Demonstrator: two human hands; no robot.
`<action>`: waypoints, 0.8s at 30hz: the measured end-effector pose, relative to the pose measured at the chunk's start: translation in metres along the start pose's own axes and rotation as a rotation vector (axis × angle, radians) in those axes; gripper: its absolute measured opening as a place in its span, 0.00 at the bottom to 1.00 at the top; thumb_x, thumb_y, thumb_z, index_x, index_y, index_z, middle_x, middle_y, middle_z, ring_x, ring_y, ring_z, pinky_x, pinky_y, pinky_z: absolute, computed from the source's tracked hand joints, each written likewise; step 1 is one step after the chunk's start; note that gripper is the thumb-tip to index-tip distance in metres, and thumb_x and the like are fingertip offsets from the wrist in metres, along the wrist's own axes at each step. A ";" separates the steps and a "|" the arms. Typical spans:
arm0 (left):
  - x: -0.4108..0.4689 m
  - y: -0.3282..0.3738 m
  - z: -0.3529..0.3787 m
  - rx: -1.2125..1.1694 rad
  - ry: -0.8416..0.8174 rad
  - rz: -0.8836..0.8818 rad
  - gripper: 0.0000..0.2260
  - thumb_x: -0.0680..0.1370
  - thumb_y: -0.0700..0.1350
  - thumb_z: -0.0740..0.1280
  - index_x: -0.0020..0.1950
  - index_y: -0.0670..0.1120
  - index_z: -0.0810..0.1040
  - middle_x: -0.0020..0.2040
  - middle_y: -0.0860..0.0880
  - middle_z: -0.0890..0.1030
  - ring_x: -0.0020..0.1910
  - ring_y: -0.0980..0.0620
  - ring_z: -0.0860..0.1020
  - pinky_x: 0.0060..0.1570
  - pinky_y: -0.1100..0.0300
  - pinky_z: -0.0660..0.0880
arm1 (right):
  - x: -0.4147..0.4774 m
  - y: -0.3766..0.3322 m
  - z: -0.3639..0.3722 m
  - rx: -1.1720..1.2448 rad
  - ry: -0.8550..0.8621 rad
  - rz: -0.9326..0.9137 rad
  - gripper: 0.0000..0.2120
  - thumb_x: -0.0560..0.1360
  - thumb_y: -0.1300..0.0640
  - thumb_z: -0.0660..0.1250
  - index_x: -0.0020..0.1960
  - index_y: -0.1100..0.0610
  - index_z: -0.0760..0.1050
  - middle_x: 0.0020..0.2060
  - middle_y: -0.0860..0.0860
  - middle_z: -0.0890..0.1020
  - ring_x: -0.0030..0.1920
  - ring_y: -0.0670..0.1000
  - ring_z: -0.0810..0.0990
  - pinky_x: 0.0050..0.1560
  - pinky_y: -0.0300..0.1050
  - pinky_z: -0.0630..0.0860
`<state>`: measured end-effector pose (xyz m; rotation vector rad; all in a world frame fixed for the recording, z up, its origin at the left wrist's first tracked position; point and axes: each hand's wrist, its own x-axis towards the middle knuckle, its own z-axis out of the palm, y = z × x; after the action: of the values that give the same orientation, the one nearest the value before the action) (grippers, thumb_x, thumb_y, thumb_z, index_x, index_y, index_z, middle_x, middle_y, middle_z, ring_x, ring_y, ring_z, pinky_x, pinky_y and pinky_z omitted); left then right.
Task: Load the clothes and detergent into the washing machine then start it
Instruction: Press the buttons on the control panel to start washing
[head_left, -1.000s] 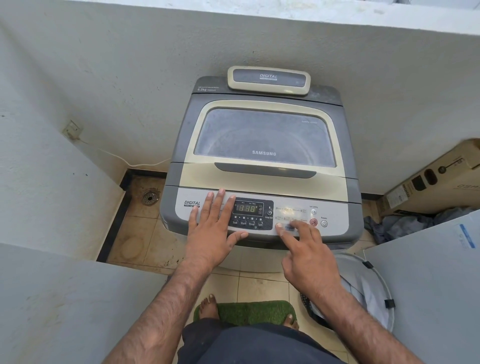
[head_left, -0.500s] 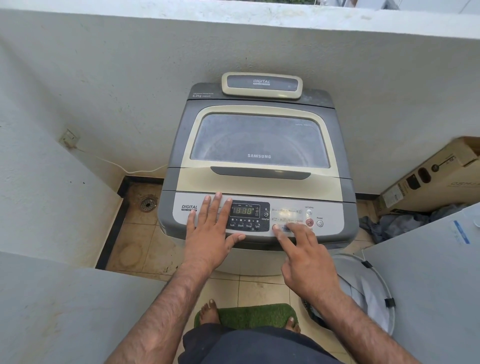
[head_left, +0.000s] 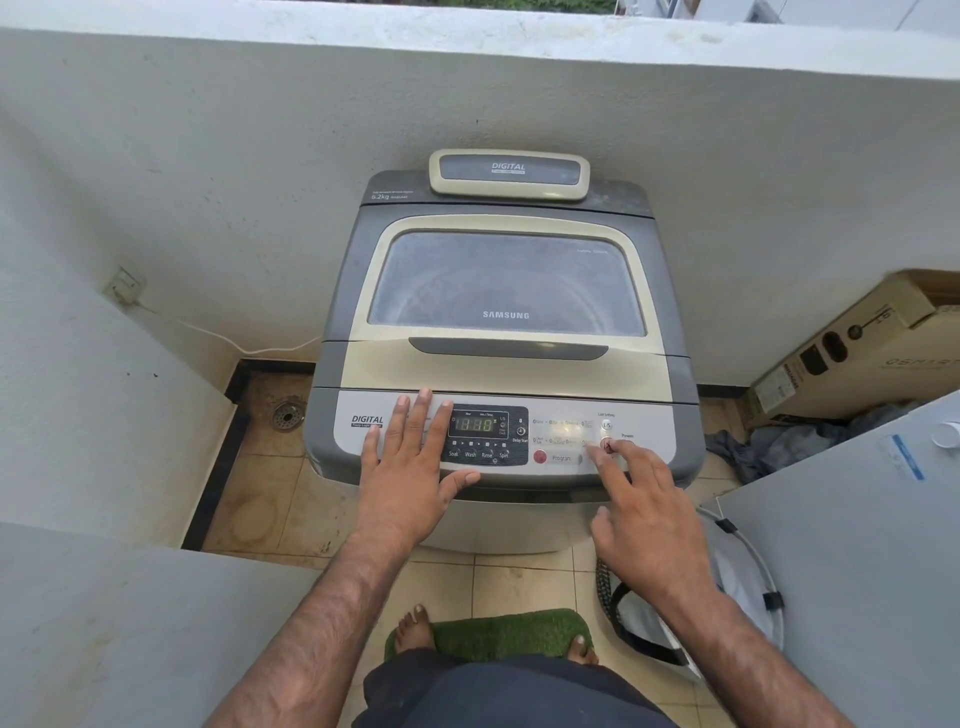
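The grey and beige top-loading washing machine (head_left: 506, 358) stands against the wall with its glass lid (head_left: 506, 283) closed. Its front control panel (head_left: 561, 423) shows a lit digital display (head_left: 475, 425). My left hand (head_left: 410, 470) lies flat on the panel's left part, fingers straight and spread. My right hand (head_left: 641, 512) hovers at the panel's right side, its index finger stretched out with the tip on the round red-ringed button (head_left: 607, 444) beside the power label. No clothes or detergent are visible through the lid.
A laundry basket (head_left: 748, 587) sits on the floor at my right, beside a grey panel (head_left: 857, 571). A cardboard box (head_left: 862, 348) and a heap of dark cloth (head_left: 789, 441) lie at the right. A floor drain (head_left: 288, 415) and a wall socket (head_left: 123, 285) are at the left. I stand on a green mat (head_left: 506, 634).
My right hand has slid to the right along the panel, from the program button to the round button near the power label. The left hand stays flat in place.
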<state>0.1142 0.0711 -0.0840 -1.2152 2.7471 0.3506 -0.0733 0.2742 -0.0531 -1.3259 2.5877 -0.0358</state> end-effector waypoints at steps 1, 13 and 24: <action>0.000 0.000 0.000 -0.003 0.000 -0.001 0.40 0.81 0.71 0.51 0.85 0.56 0.35 0.85 0.52 0.32 0.84 0.49 0.33 0.77 0.44 0.33 | 0.000 0.001 -0.001 -0.001 -0.001 0.003 0.35 0.74 0.53 0.66 0.80 0.50 0.62 0.77 0.51 0.67 0.76 0.53 0.64 0.64 0.52 0.78; 0.001 0.000 0.000 0.007 -0.014 -0.001 0.40 0.81 0.70 0.51 0.84 0.57 0.34 0.85 0.52 0.31 0.84 0.48 0.32 0.80 0.43 0.36 | -0.003 -0.007 -0.005 -0.125 -0.036 -0.039 0.38 0.73 0.53 0.66 0.81 0.49 0.58 0.79 0.52 0.66 0.76 0.55 0.65 0.66 0.55 0.74; 0.000 0.001 -0.002 -0.023 -0.009 -0.003 0.40 0.81 0.70 0.53 0.85 0.57 0.36 0.85 0.53 0.33 0.84 0.49 0.33 0.81 0.42 0.38 | -0.002 -0.016 -0.001 -0.181 -0.052 -0.006 0.43 0.73 0.51 0.67 0.83 0.47 0.50 0.80 0.54 0.62 0.77 0.59 0.63 0.67 0.57 0.73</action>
<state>0.1135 0.0714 -0.0814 -1.2191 2.7408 0.3871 -0.0595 0.2663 -0.0493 -1.3739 2.5949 0.2336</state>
